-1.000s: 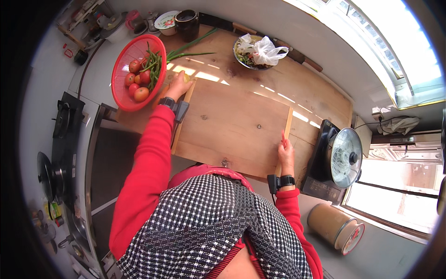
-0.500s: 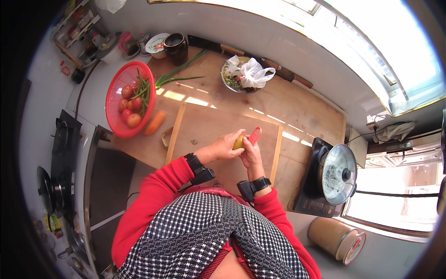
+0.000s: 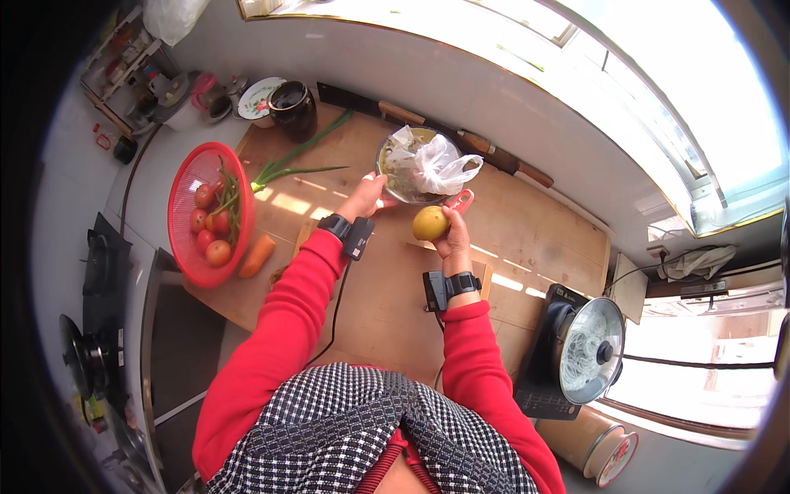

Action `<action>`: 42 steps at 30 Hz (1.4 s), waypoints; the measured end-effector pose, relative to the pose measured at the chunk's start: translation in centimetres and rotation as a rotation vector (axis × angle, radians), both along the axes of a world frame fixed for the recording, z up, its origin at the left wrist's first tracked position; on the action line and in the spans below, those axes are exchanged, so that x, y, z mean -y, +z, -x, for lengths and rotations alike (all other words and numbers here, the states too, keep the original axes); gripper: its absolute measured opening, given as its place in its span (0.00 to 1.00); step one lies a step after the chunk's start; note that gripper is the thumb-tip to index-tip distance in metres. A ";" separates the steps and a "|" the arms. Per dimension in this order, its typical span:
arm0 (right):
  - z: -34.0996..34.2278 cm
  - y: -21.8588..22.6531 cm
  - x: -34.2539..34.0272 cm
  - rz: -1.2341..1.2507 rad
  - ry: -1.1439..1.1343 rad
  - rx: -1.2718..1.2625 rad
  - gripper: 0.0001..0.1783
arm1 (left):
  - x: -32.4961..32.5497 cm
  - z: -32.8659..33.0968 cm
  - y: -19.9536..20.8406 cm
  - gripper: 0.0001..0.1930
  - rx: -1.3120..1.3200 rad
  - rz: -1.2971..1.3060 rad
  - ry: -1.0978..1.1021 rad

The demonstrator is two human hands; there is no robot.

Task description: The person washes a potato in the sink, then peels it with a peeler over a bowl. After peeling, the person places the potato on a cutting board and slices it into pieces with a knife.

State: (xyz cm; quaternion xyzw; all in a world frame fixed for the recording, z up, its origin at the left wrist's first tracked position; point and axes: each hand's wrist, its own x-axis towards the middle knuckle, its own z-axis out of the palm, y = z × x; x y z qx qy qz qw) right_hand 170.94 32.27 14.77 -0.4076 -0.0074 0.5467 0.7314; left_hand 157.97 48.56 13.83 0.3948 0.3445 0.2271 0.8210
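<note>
My left hand [image 3: 364, 198] reaches forward and grips the near left rim of a round bowl [image 3: 381, 159]. Inside the bowl are food scraps, and a crumpled white plastic bag [image 3: 445, 165] lies over its right side. My right hand [image 3: 453, 240] is closed around a yellowish potato [image 3: 429, 223] and also keeps a red-handled peeler [image 3: 463, 200] in its grasp; the peeler's blade is hidden. The potato is held just above the wooden cutting board [image 3: 362, 272], close to the bowl.
A red basket [image 3: 175, 198] holds tomatoes and green beans, with a carrot [image 3: 257, 256] beside it. Green onions [image 3: 304, 148] lie behind. Knives [image 3: 485, 148] line the wall. A lidded pan [image 3: 591, 350] sits on an induction cooker [image 3: 539, 346] at right. A dark jar [image 3: 292, 111] stands at the back.
My left hand has let go of the potato and taken hold of the bowl's rim. My right hand has moved forward with the potato and peeler. The head view has shifted slightly.
</note>
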 end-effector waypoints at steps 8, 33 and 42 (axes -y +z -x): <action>0.7 2.1 0.9 -0.133 -0.011 0.030 0.31 | 1.1 0.8 3.0 0.15 -0.016 -0.076 0.001; 13.0 10.4 23.4 -0.256 0.135 0.363 0.20 | 19.0 23.6 8.0 0.20 -0.107 -0.350 0.095; 20.5 12.1 12.1 -0.281 0.048 0.975 0.17 | 20.4 19.1 12.1 0.22 0.499 0.153 -0.367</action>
